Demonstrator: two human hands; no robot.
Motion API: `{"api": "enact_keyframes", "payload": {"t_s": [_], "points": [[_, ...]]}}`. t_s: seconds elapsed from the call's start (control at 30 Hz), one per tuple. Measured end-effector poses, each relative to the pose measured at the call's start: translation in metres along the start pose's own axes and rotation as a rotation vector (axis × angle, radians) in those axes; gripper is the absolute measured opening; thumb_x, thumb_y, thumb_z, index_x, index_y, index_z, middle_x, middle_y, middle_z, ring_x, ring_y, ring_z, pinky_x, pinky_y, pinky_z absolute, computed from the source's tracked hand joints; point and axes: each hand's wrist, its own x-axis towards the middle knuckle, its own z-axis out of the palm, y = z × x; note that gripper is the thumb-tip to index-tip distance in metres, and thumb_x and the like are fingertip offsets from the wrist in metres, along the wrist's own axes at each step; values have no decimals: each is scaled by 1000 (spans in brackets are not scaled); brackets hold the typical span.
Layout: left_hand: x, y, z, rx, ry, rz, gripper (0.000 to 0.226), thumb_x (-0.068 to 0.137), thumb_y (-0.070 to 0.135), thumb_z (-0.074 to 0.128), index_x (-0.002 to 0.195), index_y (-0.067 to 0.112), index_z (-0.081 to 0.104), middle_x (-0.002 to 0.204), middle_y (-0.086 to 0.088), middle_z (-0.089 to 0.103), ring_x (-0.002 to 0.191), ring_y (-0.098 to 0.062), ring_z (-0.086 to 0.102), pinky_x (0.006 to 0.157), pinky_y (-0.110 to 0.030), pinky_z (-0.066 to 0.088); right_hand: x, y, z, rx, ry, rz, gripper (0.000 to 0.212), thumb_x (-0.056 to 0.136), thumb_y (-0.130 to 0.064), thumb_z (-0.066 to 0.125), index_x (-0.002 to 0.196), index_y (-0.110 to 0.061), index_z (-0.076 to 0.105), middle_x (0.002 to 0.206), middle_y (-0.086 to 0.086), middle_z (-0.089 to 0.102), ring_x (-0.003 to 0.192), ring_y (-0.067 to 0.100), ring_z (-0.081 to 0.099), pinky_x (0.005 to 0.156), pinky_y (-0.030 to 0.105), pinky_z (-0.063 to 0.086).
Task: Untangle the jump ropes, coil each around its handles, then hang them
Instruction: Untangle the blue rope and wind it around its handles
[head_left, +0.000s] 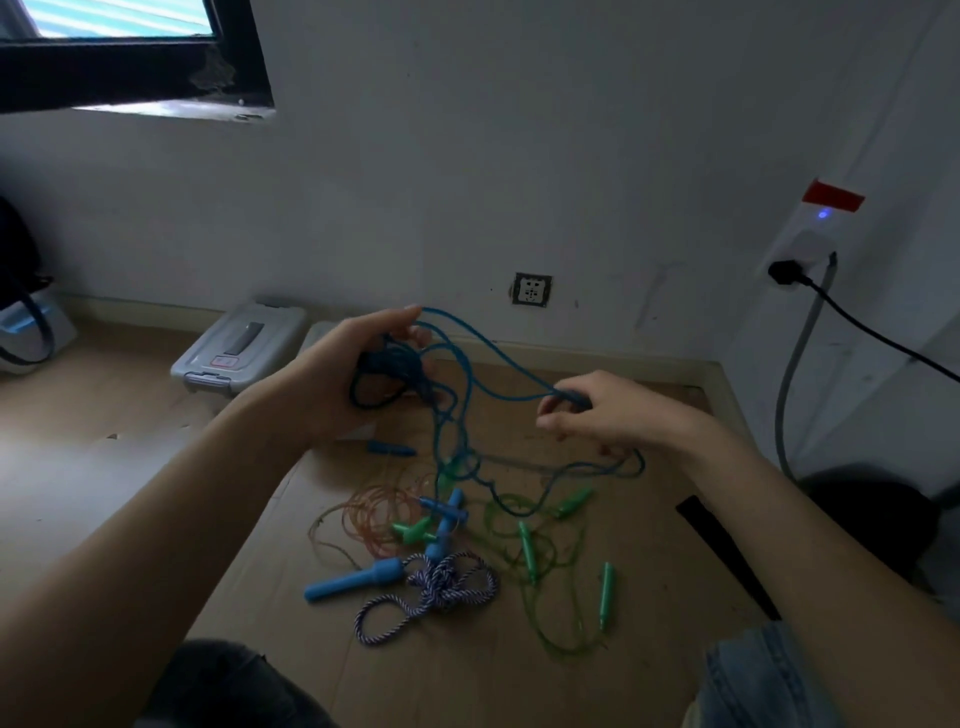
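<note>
While hands hold blue rope (483, 343), others seemingly tangle below.

A brown cardboard sheet (623, 530) covers the floor. On it lie tangled jump ropes (467, 540); at eleven o'clock, a grey plastic box (236, 347) sits beside it.

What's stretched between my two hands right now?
In the head view, a thin blue plastic jump rope spans from the left hand to the right hand.

The blue rope (470, 364) looked smooth, glossy plastic; the lower-centre striped rope (441, 587) was braided cord, lying on matt brown cardboard (623, 649).
</note>
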Motion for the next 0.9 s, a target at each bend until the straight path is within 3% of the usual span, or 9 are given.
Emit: {"api": "enact_keyframes", "payload": {"t_s": [0.1, 0.17, 0.23, 0.33, 0.47, 0.53, 0.67, 0.8, 0.9], "points": [[-1, 1, -1, -133, -114, 6, 26, 78, 36, 53, 69, 14, 63, 59, -2, 54, 54, -14, 54, 64, -29, 51, -5, -3, 8, -64, -308, 47, 38, 81, -50, 62, 111, -27, 61, 102, -3, 67, 48, 7, 52, 43, 19, 41], [-1, 1, -2, -126, -131, 39, 26, 79, 35, 51, 74, 15, 66, 65, -3, 56, 53, -13, 54, 53, -23, 50, -7, -8, 16, 53, -497, 50, 31, 83, -50, 60, 101, -26, 67, 85, -1, 72, 35, 4, 35, 35, 15, 29], [0, -2, -1, -37, -71, 57, 24, 75, 35, 55, 81, 17, 71, 72, -6, 57, 52, -13, 55, 45, -19, 45, -8, -13, 15, 278, -567, -23, 34, 85, -51, 56, 92, -21, 71, 55, -4, 59, 34, 5, 27, 33, 14, 23], [2, -8, 2, 54, -43, 37, 29, 72, 34, 61, 95, 20, 70, 81, -5, 57, 56, -13, 56, 44, -20, 43, -9, -15, 3, 496, -579, -166, 36, 82, -51, 60, 87, -18, 73, 46, -10, 38, 37, 5, 23, 34, 15, 22], [5, -10, 4, -77, -101, 59, 33, 77, 33, 57, 102, 15, 68, 75, -4, 58, 57, -11, 51, 42, -18, 39, -7, -4, 16, -232, -281, 23, 35, 72, -49, 72, 95, -22, 71, 79, -3, 66, 67, 14, 57, 56, 21, 41], [5, -7, 2, -88, -124, 66, 37, 78, 35, 55, 106, 14, 67, 77, -3, 58, 56, -9, 48, 39, -17, 38, -5, 2, 28, -392, -311, 81, 36, 77, -47, 69, 101, -21, 70, 87, -3, 65, 75, 16, 55, 61, 23, 40], [5, -4, -2, 136, -115, 107, 35, 79, 32, 56, 112, 21, 62, 80, 0, 57, 57, -8, 48, 39, -14, 35, -6, -8, 23, 246, -287, -106, 21, 89, -26, 60, 78, -12, 71, 61, -8, 62, 40, 7, 33, 37, 17, 25], [7, -20, -2, 574, 4, 130, 23, 82, 9, 61, 99, 23, 64, 67, 11, 65, 56, -2, 57, 42, -12, 41, -11, -22, 7, 690, -222, -330, 19, 87, -28, 56, 78, -15, 66, 56, -4, 54, 38, 4, 31, 34, 14, 22], [16, -40, 5, 877, 28, 182, 24, 87, 6, 55, 82, 29, 63, 71, 12, 66, 72, -4, 61, 64, -12, 49, -17, -28, -2, 888, -229, -354, 23, 83, -35, 58, 68, -19, 66, 51, -10, 34, 42, 3, 22, 38, 16, 14]]}}
